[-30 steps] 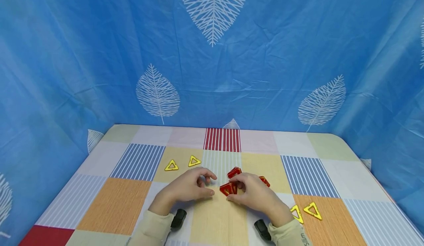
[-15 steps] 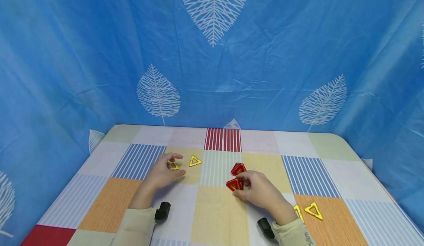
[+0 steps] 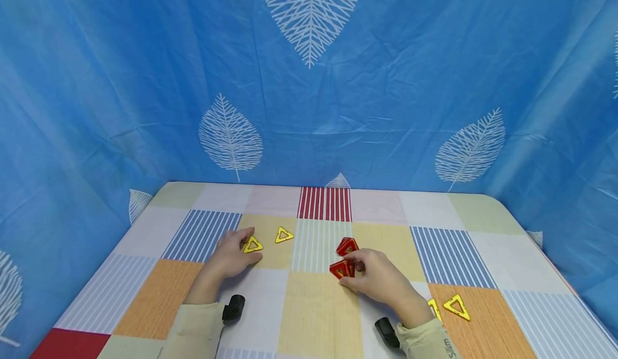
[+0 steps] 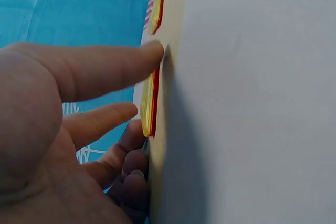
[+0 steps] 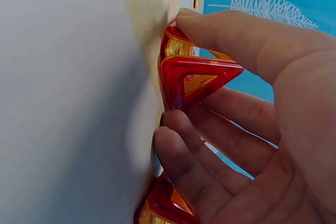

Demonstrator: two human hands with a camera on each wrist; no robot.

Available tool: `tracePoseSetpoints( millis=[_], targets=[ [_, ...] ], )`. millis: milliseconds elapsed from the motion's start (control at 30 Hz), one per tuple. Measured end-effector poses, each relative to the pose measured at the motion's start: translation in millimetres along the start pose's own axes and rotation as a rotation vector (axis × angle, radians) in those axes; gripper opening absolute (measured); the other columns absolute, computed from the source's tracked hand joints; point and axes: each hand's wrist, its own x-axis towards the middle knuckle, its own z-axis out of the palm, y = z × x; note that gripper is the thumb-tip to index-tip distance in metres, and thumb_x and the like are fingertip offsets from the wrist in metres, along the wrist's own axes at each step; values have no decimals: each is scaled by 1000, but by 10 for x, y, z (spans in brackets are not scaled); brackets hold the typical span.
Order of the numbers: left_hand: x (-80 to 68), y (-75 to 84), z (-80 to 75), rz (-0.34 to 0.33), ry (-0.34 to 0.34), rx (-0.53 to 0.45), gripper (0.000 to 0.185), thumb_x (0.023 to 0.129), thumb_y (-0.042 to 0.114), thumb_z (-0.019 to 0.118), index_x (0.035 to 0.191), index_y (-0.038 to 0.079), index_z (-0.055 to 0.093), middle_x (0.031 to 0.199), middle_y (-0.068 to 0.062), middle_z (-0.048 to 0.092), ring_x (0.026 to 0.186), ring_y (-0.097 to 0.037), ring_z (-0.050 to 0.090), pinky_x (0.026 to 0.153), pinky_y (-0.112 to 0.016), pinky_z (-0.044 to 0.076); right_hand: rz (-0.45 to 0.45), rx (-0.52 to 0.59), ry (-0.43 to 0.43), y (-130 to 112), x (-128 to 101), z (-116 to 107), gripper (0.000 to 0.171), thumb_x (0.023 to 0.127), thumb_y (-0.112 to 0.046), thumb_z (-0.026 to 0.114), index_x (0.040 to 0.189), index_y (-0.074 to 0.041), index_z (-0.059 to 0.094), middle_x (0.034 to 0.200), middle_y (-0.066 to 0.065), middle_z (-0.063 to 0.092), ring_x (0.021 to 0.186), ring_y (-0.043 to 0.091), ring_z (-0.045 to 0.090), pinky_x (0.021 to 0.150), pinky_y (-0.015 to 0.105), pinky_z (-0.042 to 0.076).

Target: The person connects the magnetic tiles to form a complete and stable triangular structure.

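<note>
A yellow triangular tile with an open middle lies between the thumb and fingers of my left hand. These fingers are spread about the tile, thumb on the near side; in the left wrist view, the thumb tip overlaps one end of the tile's edge. My right hand pinches a pyramid-like piece of red triangular tiles between thumb and fingers, close over the cloth. Just behind it sits a second red piece. More red tiles show below the fingers in the right wrist view.
Another yellow triangle lies right of the left hand. Two more yellow triangles, one at the right and one partly behind the right wrist, lie on the patchwork cloth. A blue curtain hangs behind the table.
My left hand has moved left from the middle to the yellow triangle, which has shifted slightly nearer. My right hand and its red piece moved slightly right and away, then stayed put.
</note>
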Motion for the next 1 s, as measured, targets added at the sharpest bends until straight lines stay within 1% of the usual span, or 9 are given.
tracePoseSetpoints(
  millis=[100,167,333,567,667,733,833,900,1000],
  targets=[
    [-2,11,-2,18,7,25,61,87,13,77,141,-3,53,126,-19,55,118,-37,47,95,-55,41,3,4,-1,-4,0,0,41,79,-19,87,113,-1,73,80,-4,56,73,15,48,62,29,42],
    [2,7,3,14,16,23,58,87,12,78,138,-2,57,123,-17,58,117,-37,49,94,-55,42,8,3,-2,-9,2,0,41,79,-19,87,113,-1,73,80,-3,56,73,15,48,62,29,42],
    [18,-8,20,-14,33,-16,52,85,9,79,133,-2,62,117,-14,62,117,-37,53,96,-54,43,18,-9,-5,-20,7,3,41,79,-20,88,112,-2,73,79,-3,55,72,14,47,61,29,41],
    [33,3,26,-14,32,-54,41,84,4,80,123,-2,67,113,-13,63,113,-35,58,96,-53,45,9,-11,-3,-20,-1,-1,40,79,-20,87,112,-2,73,79,-4,55,72,15,47,61,29,41],
    [25,23,31,-24,30,-66,41,83,6,81,121,-1,68,111,-11,64,110,-33,58,95,-52,45,4,-10,0,-19,-2,0,40,79,-19,87,112,-2,73,80,-4,55,73,16,48,62,29,41],
    [21,45,38,-32,30,-86,41,83,10,82,121,1,68,108,-9,63,105,-30,59,92,-49,47,2,-10,0,-19,-3,0,40,79,-19,87,112,-1,73,81,-4,55,74,16,49,62,29,42],
    [22,91,61,-31,30,-123,42,82,17,84,119,4,70,103,-6,63,93,-24,58,81,-41,49,1,-10,-1,-23,-6,-2,40,79,-19,87,113,-1,73,81,-4,55,74,16,48,62,29,41],
    [23,125,84,-11,21,-153,42,81,20,86,118,5,71,99,-4,62,87,-22,56,74,-37,48,0,-11,-5,-24,-9,-4,41,80,-19,87,113,-1,73,80,-4,54,73,16,48,62,29,40],
    [17,180,126,37,-9,-185,42,79,20,88,115,6,72,96,-2,62,83,-19,56,70,-33,47,4,-8,-11,-28,-14,-8,41,80,-19,87,114,-1,73,79,-3,54,73,16,47,61,30,40]
  ],
)
